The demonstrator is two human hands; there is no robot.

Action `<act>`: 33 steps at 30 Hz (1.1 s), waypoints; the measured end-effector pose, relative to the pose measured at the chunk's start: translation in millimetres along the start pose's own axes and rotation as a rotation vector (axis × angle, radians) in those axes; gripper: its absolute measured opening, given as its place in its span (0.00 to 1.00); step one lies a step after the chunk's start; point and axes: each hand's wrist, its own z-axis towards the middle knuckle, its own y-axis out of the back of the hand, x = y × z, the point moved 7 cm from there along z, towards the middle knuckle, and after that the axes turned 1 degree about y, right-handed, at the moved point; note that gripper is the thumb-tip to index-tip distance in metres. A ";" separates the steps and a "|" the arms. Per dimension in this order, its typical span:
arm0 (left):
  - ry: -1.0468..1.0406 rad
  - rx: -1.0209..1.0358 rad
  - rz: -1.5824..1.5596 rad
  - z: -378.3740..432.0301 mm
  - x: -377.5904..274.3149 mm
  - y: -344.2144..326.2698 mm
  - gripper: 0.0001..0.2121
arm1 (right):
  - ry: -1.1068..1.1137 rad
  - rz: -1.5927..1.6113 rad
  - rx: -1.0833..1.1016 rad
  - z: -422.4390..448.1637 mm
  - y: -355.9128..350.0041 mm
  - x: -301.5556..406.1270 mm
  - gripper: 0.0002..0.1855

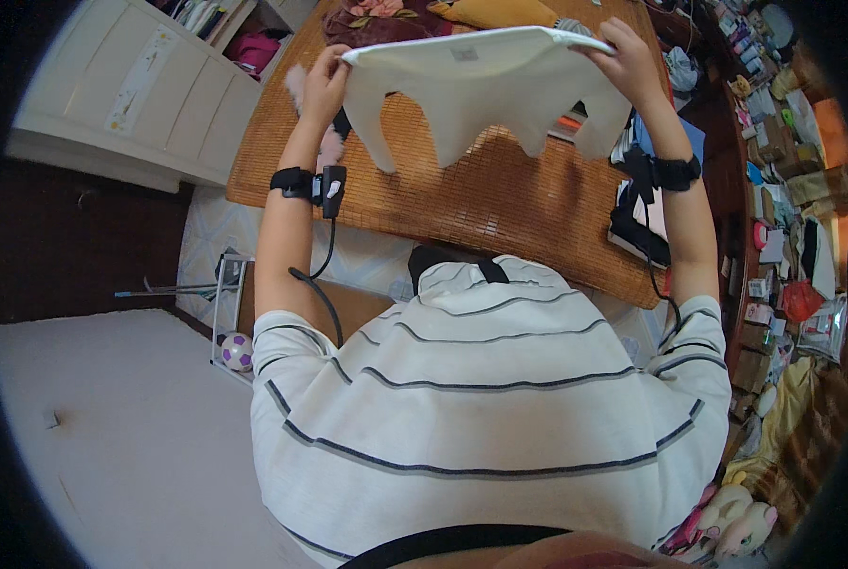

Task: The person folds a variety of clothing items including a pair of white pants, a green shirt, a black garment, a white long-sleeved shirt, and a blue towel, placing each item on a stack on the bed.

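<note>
A white cloth garment (pixel 481 92) is stretched out in the air in front of me, above a bamboo sleeping mat (pixel 481 192). My left hand (pixel 324 85) pinches its upper left corner. At the upper right corner, my right hand (pixel 623 60) grips a folded bit of the top edge. Between the two hands the top edge runs nearly taut, with a small grey mark near its middle. Below, the fabric hangs in uneven points, and the mat shows through the gaps. I cannot tell the exact kind of garment.
A dark red floral blanket (pixel 388 21) and a yellow cushion (pixel 499 13) lie at the mat's far end. Books and dark items (pixel 637 220) sit along its right edge. White cabinets (pixel 132 92) stand left; crowded shelves (pixel 772 270) line the right. Cables hang from both wrist straps.
</note>
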 end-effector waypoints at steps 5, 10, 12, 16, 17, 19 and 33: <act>0.172 0.380 -0.187 -35.4 -16.0 -21.1 0.09 | -0.215 0.561 0.381 -53.5 -13.1 7.4 0.17; 0.381 0.791 -0.230 -65.7 -44.3 -32.0 0.09 | -0.383 0.851 0.822 -102.3 -7.1 32.5 0.22; 0.371 0.884 -0.130 -69.2 -61.5 -30.0 0.09 | -0.407 0.882 0.876 -112.6 -1.1 36.5 0.22; 0.320 1.006 -0.109 -69.3 -70.9 -38.4 0.10 | -0.449 0.928 0.942 -131.2 -2.3 38.7 0.20; 0.322 1.020 -0.111 -69.7 -70.0 -43.2 0.10 | -0.463 0.927 0.940 -135.9 -5.1 38.4 0.20; 0.330 1.049 0.010 -74.7 -63.2 -51.2 0.11 | -0.519 0.970 0.977 -149.1 -14.2 39.7 0.20; 0.444 1.190 0.023 -112.5 36.3 -109.8 0.13 | -0.827 0.690 0.738 -215.9 -104.0 22.5 0.14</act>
